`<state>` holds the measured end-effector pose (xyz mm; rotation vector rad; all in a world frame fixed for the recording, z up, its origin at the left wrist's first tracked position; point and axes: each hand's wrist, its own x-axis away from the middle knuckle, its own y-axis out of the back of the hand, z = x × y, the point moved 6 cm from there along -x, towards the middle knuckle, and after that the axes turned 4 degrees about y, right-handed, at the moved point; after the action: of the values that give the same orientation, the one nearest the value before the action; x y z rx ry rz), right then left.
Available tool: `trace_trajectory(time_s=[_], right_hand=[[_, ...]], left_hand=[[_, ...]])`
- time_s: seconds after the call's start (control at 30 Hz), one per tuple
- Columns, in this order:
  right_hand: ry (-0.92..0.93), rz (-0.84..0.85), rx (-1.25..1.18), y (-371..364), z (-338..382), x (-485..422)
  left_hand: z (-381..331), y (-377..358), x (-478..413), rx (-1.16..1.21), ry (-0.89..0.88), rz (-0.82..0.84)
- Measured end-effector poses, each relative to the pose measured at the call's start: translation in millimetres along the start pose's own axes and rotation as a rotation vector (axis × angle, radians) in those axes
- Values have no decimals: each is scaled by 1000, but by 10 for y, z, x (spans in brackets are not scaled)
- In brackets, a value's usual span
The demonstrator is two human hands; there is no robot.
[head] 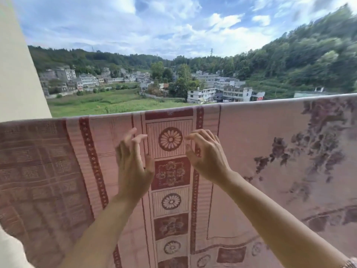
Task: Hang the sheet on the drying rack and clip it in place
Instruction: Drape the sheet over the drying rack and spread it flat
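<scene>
The sheet [251, 151] hangs draped, top fold running across the view. My left hand [133, 167] and right hand [206, 157] are raised before its centre band, fingers loosely curled, grasping nothing.

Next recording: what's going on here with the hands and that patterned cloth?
A person is hanging a pink patterned sheet outdoors. It already hangs draped along a straight top edge, and the fabric hides whatever carries it. The left hand and right hand hover in front of the sheet with fingers loosely curled, holding nothing. Whether they touch the cloth cannot be told. No clips are in view, so the clipping looks not yet done.
</scene>
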<state>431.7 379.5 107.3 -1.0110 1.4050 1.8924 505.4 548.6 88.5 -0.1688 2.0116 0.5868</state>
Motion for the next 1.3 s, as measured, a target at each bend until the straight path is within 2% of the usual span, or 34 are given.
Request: trace_trajectory(time_s=[0.2,0.33,0.53,0.73,0.97,1.3], right_hand=[[-360,168,132,1100,-1542,1049],[-566,277,232,2006,-2509,1839],[-842,342,368,3335,-3698,2901],[-1064,322,463,4390,-4852,3725],[-1182,328,538,5441,-6577,4301],[-1349,236,533,6930,-9007,4750]], left_hand=[[-1505,-1590,500,126,15,339],[-2620,-2658,953,167,94,595],[-4161,-4056,1638,209,89,926],[-5539,-5314,2085,236,-8,1074],[-7033,-7094,2366,284,-66,1227],[-9181,-9263,2240,356,-198,1249]])
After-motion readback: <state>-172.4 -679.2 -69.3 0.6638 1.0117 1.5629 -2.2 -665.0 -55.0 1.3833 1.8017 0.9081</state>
